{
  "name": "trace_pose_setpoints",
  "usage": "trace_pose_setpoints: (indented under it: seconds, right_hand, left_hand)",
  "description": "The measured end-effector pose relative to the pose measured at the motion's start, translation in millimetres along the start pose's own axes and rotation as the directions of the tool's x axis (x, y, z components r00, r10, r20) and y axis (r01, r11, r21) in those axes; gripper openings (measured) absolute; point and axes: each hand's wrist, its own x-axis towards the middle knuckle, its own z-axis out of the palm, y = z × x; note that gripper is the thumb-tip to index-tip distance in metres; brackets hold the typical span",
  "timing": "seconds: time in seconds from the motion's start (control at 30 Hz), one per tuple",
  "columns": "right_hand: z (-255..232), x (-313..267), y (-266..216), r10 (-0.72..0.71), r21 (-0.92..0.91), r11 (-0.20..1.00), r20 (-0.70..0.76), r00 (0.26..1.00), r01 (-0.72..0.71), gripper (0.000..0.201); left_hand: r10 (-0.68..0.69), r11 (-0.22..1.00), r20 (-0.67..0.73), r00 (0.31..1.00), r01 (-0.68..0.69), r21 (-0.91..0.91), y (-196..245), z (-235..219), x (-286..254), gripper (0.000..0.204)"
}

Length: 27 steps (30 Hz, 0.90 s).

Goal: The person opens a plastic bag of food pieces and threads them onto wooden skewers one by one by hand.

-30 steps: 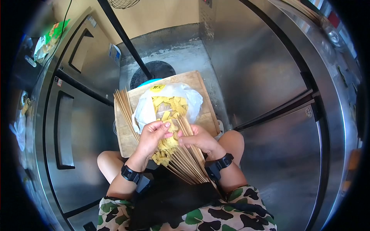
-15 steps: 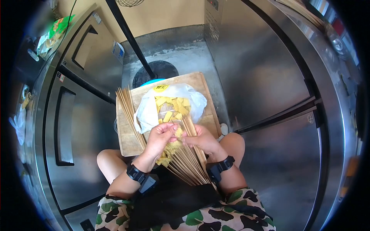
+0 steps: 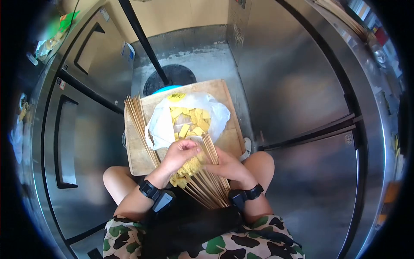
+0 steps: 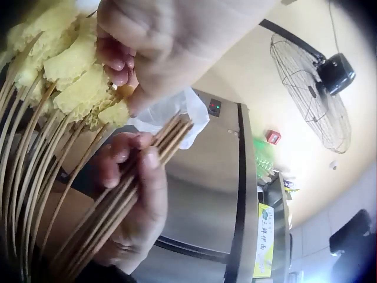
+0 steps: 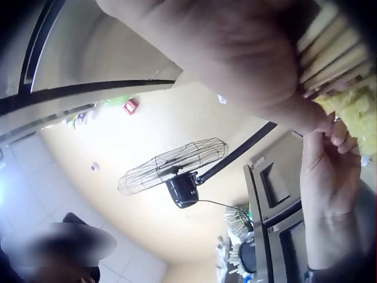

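My right hand (image 3: 229, 165) grips a bundle of bare bamboo skewers (image 4: 126, 191), their tips sticking up past the thumb. Beside it, my left hand (image 3: 179, 155) curls its thumb and fingers at a cluster of yellow honeycomb-textured pieces (image 3: 189, 167) threaded on other skewers. The left wrist view shows these frilly pieces (image 4: 79, 88) close up, with the skewer shafts (image 4: 35, 171) fanning out below. The left fingertips are partly hidden behind that hand. More yellow pieces (image 3: 184, 130) lie in an open white plastic bag (image 3: 160, 125) just beyond the hands.
A wooden board (image 3: 233, 129) supports the bag, with loose skewers (image 3: 140, 125) along its left side. Steel refrigerators stand on the left (image 3: 92, 142) and right (image 3: 302, 185). Behind the board, a black pole (image 3: 144, 43) rises from a round base. A fan (image 4: 312, 88) appears in the wrist views.
Half a second ago a yellow piece showed between both hands' fingertips; now the left fingers sit over the threaded cluster, slightly apart from the right hand. The right hand keeps its skewers.
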Motion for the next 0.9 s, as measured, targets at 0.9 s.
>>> trace_pose_setpoints:
  seconds: [0.9]
  right_hand:
    - [-6,7,8,0.294,0.268,0.914,0.078,0.953,-0.304,0.017]
  left_hand:
    - [0.087,0.887,0.014,0.996,-0.084,0.454,2,-57,41,0.016]
